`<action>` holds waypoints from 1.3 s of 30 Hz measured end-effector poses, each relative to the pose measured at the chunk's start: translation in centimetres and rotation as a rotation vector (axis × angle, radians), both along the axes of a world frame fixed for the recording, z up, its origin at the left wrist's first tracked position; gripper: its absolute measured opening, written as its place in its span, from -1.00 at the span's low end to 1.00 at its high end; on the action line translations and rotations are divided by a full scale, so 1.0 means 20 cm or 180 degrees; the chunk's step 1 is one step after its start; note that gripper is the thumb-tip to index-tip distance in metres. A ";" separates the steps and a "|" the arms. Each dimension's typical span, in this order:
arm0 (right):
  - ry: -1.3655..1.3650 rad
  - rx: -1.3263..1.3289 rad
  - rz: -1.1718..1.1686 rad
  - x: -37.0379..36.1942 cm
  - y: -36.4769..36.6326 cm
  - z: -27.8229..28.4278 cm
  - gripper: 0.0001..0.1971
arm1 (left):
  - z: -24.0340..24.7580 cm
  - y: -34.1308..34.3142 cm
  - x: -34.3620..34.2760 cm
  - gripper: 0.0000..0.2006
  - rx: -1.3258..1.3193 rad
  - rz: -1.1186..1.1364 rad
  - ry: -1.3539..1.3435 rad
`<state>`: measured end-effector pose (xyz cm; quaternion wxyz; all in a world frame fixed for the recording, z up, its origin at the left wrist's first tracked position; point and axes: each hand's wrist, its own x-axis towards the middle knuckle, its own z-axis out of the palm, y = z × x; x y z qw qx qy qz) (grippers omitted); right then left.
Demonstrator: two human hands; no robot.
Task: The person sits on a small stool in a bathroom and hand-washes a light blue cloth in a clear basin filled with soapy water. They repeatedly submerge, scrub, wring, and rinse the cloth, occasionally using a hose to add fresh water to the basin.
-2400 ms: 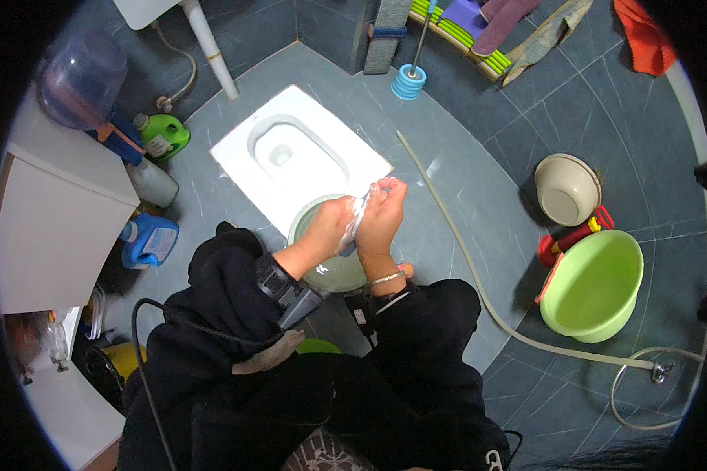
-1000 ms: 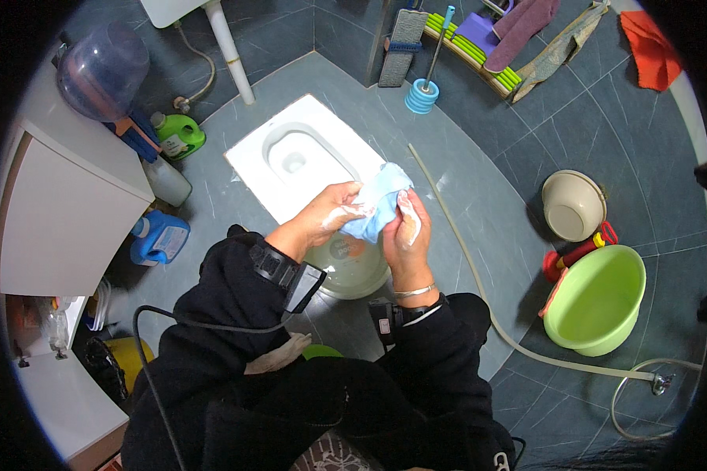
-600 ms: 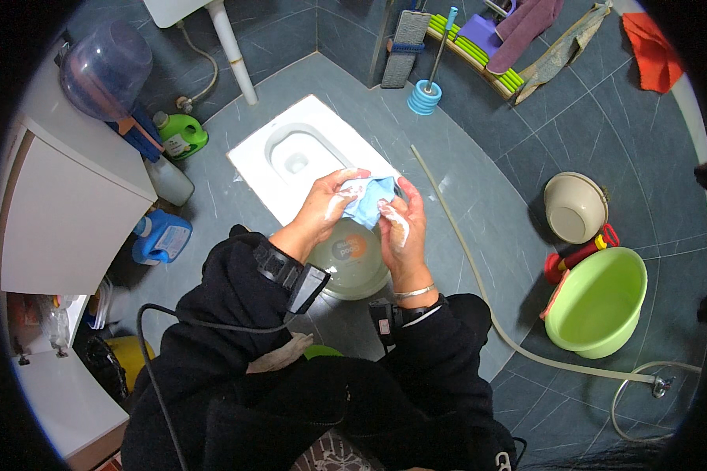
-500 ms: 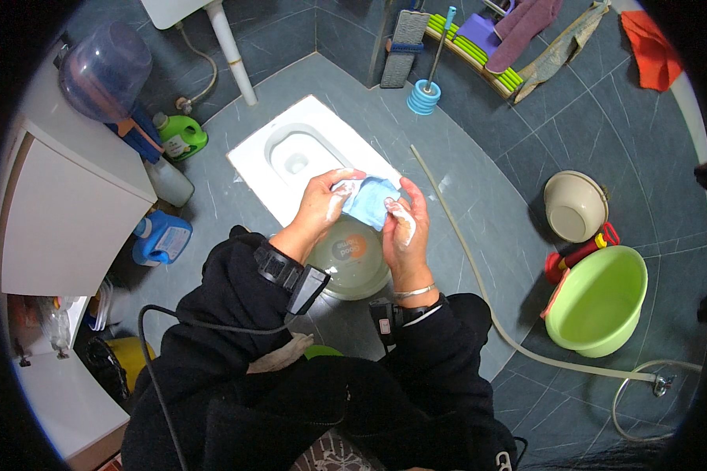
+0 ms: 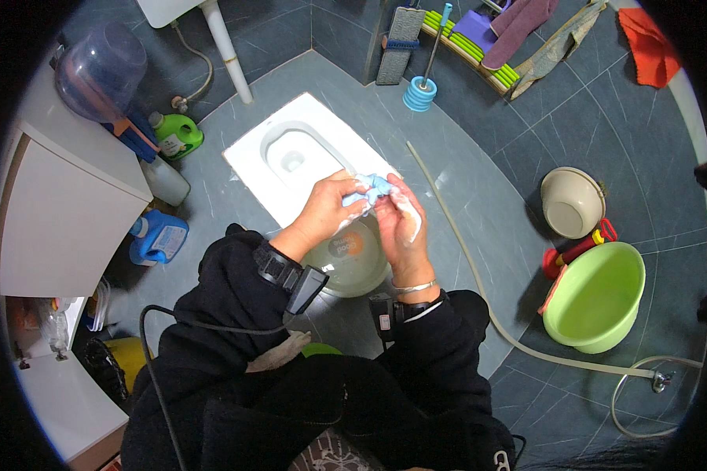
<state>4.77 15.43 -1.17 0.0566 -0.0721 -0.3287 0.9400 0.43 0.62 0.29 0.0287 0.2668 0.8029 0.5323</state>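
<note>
A small light-blue cloth (image 5: pixel 375 188), bunched up and covered in white suds, is held between my two hands. My left hand (image 5: pixel 327 206) grips its left side, fingers curled over it. Foam coats my right hand (image 5: pixel 403 221), which is closed round the cloth's right side. Below them on the floor sits a translucent basin (image 5: pixel 352 271) holding water, with an orange and grey round print on its bottom. Just beyond my hands lies the white squat toilet (image 5: pixel 279 184).
A beige hose (image 5: pixel 467 251) runs along the floor to a tap at right. Nearby stand a green basin (image 5: pixel 597 302) and a cream bucket (image 5: pixel 573 206). Left are a blue jug (image 5: pixel 163 238), a green bottle (image 5: pixel 178 135) and a white cabinet (image 5: pixel 71 212). A toilet brush (image 5: pixel 421 94) stands behind.
The cloth, spread between my hands before, is now crumpled into a small bunch. My hands have come closer together, the left moving slightly right.
</note>
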 end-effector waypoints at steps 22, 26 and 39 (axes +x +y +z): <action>-0.0071 0.4446 -0.0750 0.03 -0.03 -0.06 -0.52 | -0.15 0.07 0.01 -0.84 0.2855 0.0394 -0.2913; -0.0245 0.3906 -0.0906 -0.01 -0.01 -0.12 -0.58 | -0.12 0.08 0.02 -0.80 0.2803 0.0579 -0.2909; 0.0148 0.0844 0.0293 0.03 -0.07 0.00 -0.68 | -0.13 0.06 -0.03 -0.63 -0.0392 0.1265 -0.0287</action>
